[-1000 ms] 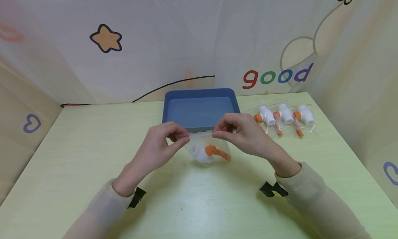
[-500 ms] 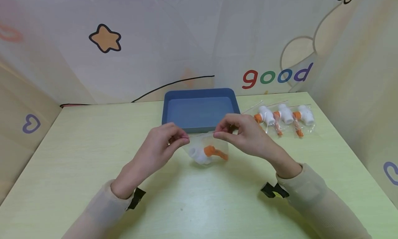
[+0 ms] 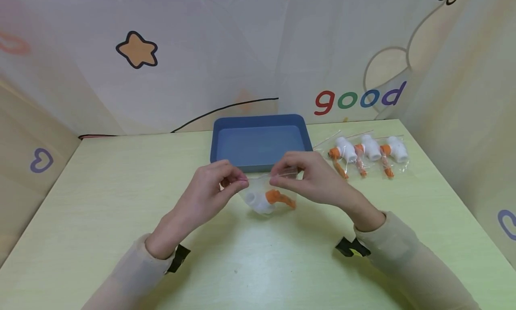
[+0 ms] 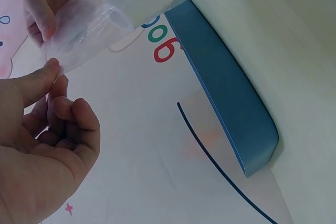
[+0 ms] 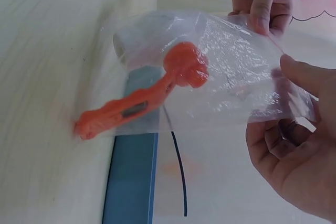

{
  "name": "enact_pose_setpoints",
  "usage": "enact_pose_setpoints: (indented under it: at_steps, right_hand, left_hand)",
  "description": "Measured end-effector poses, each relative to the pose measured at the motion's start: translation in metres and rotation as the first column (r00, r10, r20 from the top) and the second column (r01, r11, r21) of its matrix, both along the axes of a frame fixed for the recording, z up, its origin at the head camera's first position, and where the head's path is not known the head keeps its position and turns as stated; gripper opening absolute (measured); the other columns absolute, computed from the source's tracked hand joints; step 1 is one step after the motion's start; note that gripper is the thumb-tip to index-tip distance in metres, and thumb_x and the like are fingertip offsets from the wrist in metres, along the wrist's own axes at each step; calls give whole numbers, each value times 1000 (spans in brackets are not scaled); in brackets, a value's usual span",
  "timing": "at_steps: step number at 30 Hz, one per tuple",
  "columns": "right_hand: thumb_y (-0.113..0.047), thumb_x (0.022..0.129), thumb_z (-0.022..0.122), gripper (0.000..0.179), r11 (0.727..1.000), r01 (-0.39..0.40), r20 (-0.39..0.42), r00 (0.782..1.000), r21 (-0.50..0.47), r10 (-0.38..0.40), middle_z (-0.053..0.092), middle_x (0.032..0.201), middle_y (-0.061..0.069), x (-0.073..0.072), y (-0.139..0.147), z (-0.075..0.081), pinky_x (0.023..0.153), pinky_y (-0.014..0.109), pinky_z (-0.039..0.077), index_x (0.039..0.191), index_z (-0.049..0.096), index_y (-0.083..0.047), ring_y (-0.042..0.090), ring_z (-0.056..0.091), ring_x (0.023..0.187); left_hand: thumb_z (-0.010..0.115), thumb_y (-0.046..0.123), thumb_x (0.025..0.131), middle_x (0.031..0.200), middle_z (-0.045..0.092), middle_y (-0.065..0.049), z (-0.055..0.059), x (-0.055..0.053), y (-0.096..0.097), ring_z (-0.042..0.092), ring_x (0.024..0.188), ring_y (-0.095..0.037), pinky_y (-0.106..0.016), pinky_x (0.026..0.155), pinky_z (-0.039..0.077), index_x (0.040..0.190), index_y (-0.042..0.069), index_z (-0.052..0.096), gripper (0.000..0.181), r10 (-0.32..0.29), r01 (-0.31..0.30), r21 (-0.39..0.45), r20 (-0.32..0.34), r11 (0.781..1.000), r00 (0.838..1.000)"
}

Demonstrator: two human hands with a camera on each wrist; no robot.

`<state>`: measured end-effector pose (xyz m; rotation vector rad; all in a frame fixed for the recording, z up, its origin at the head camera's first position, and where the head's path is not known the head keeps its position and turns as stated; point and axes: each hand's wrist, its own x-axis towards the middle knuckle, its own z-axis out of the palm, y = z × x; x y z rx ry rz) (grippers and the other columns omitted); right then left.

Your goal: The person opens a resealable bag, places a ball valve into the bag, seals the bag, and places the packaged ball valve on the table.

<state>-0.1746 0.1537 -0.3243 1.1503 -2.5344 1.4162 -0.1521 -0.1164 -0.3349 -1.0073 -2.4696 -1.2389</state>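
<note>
A clear zip-lock bag (image 5: 236, 61) hangs upright between my hands, its seal edge uppermost. Inside lies a white plastic ball valve (image 3: 259, 202) with an orange lever handle (image 5: 131, 106). My left hand (image 3: 209, 189) pinches the left end of the seal between thumb and fingers, as the left wrist view shows up close. Further right along the same edge, my right hand (image 3: 316, 180) pinches the seal with its thumb on the near side. The bag's right corner sticks up behind those fingers. Its bottom hangs close to the table; whether it touches I cannot tell.
A shallow blue tray (image 3: 262, 168) stands just behind the bag against the patterned backdrop. To its right, three bagged white ball valves (image 3: 370, 148) with orange handles lie in a row. Pale table surface (image 3: 101, 211) stretches to the left and in front.
My right hand has slid a little left along the seal, uncovering the bag's right corner and more of the nearest bagged valve. The left hand has barely moved.
</note>
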Motion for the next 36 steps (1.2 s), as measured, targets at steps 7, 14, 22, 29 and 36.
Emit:
enact_pose_setpoints:
  at_steps: [7,14,22,29,36]
  right_hand:
    - [-7,91,79,5,999,-1,-47,999,-33,-1,68,85,-9,0,-6,-3,64,34,52,94,79,-12,13,63,75]
    - [-4,92,78,6,997,-12,-77,997,-79,6,68,86,-7,1,-6,-7,63,32,53,92,77,-10,13,68,78]
    - [-4,92,77,5,994,-11,-72,997,-108,3,68,87,-6,1,-6,-2,67,30,54,94,76,-9,14,66,78]
    - [0,93,75,10,991,2,-43,999,-133,-8,68,88,-3,1,-5,-1,73,31,55,95,75,-9,18,66,81]
    - [-1,95,73,6,991,23,-2,1000,-133,-23,69,90,1,2,-6,1,81,35,56,97,75,-7,17,66,86]
  left_hand:
    - [73,1,93,86,62,5,-4,1,4,57,76,-10,-27,66,51,93,9,72,8,-9,9,6,-36,1000,999]
    - [70,3,94,91,63,5,-7,-1,7,58,80,-14,-28,69,53,97,10,67,8,-36,36,3,-17,999,999]
    - [72,11,98,99,68,5,-10,-1,11,64,91,-10,-32,78,57,104,10,70,6,-55,54,38,27,998,998]
    - [71,12,99,100,70,3,-11,-2,12,68,94,-11,-32,76,59,105,10,70,7,-67,62,42,133,997,989]
    - [65,12,103,96,72,-1,-14,-3,14,69,84,-13,-37,66,61,103,9,68,4,-101,76,127,207,989,973]
